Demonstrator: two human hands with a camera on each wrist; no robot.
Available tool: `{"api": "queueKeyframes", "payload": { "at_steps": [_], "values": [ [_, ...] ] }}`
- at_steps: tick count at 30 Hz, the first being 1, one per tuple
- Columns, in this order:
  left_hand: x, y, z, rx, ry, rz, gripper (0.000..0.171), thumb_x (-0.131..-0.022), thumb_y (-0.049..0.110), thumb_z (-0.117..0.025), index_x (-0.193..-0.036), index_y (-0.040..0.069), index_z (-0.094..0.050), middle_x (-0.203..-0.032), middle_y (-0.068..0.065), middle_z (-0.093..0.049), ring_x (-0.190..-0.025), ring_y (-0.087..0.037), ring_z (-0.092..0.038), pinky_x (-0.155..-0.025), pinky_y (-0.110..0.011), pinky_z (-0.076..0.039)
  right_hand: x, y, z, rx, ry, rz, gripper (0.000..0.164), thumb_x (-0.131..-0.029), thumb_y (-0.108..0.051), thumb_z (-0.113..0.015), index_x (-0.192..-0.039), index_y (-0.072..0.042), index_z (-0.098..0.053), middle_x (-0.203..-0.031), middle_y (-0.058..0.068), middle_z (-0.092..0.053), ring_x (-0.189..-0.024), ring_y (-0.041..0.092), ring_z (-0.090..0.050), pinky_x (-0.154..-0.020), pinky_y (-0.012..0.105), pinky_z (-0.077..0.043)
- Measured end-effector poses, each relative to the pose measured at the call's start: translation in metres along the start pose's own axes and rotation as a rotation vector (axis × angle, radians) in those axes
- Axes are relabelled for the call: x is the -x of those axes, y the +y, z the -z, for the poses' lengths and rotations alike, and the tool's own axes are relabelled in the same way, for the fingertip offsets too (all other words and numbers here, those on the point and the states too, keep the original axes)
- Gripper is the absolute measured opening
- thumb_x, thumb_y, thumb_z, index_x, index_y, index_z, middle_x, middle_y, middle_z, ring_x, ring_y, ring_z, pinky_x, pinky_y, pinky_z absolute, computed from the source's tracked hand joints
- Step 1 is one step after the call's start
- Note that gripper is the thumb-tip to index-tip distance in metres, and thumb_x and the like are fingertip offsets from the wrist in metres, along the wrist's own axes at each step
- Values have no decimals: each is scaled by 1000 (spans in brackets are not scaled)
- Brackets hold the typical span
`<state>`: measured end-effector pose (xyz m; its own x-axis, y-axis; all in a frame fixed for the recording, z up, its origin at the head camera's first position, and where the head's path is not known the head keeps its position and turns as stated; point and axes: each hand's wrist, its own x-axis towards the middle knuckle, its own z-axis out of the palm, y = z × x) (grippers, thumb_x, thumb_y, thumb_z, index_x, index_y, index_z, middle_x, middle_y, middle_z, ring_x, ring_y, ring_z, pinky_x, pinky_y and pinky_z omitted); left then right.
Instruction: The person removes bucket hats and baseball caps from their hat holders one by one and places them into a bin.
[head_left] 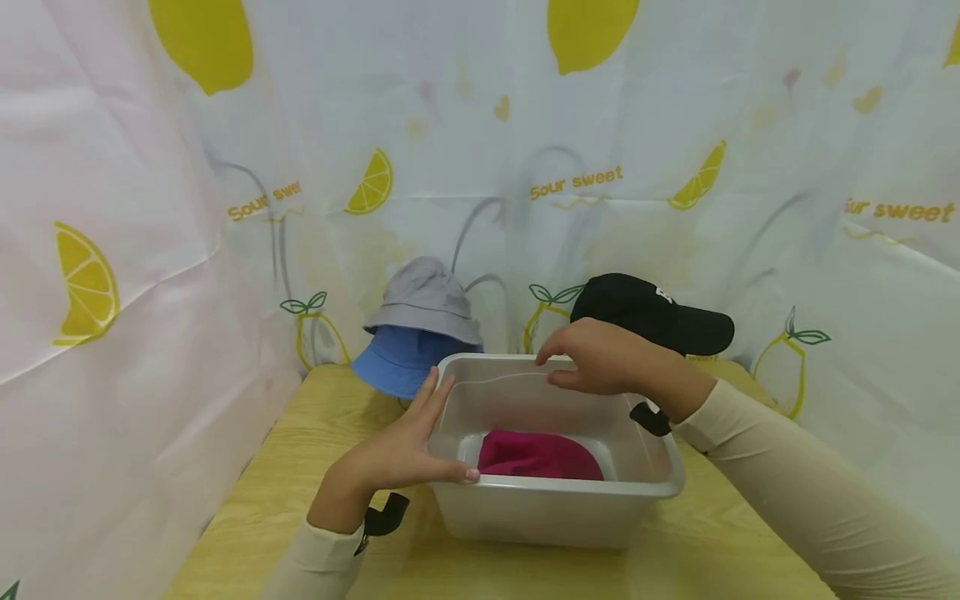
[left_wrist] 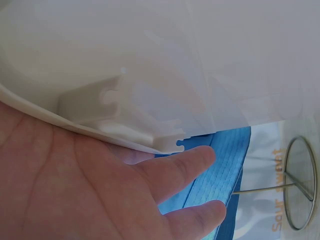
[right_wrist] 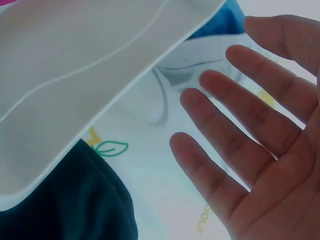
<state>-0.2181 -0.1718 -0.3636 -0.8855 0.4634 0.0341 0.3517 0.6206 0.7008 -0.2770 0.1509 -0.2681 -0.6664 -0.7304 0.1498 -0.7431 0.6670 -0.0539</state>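
Note:
A pale grey plastic bin [head_left: 555,508] stands on the table, with a magenta hat [head_left: 536,457] lying inside on its floor. My left hand [head_left: 397,454] touches the bin's left side, thumb across the front rim and fingers stretched out along the edge; in the left wrist view the palm lies against the rim. Over the back right of the bin hovers my right hand [head_left: 611,358], which holds nothing; its fingers are spread and fairly straight in the right wrist view. Close to the left fingertips is a blue bucket hat [head_left: 401,358].
A light grey bucket hat [head_left: 427,296] sits above the blue one at the back left. Behind my right hand is a black baseball cap [head_left: 637,304]. A thin metal rod [left_wrist: 262,188] ends in a ring. Lemon-printed cloth [head_left: 450,108] surrounds the wooden table [head_left: 262,500].

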Motion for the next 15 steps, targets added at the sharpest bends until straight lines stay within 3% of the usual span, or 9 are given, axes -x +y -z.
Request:
{"api": "queueKeyframes", "payload": {
  "at_steps": [8, 15],
  "values": [
    [-2, 3, 3, -10, 11, -10, 132, -71, 65, -87, -165, 42, 3, -173, 3, 20, -159, -35, -12, -120, -55, -35, 0, 13, 8, 24, 115, -2, 27, -93, -20, -76, -120, -14, -75, -118, 0, -74, -109, 19, -69, -97, 42, -56],
    [3, 6, 2, -36, -5, 18, 136, -69, 67, -87, -165, 39, 5, -173, 3, 20, -159, -36, -15, -120, -55, -36, 3, 26, 6, 34, 143, -66, 42, -94, -24, -74, -133, -9, -68, -138, 9, -66, -131, 29, -60, -110, 49, -48]
  ]
}}
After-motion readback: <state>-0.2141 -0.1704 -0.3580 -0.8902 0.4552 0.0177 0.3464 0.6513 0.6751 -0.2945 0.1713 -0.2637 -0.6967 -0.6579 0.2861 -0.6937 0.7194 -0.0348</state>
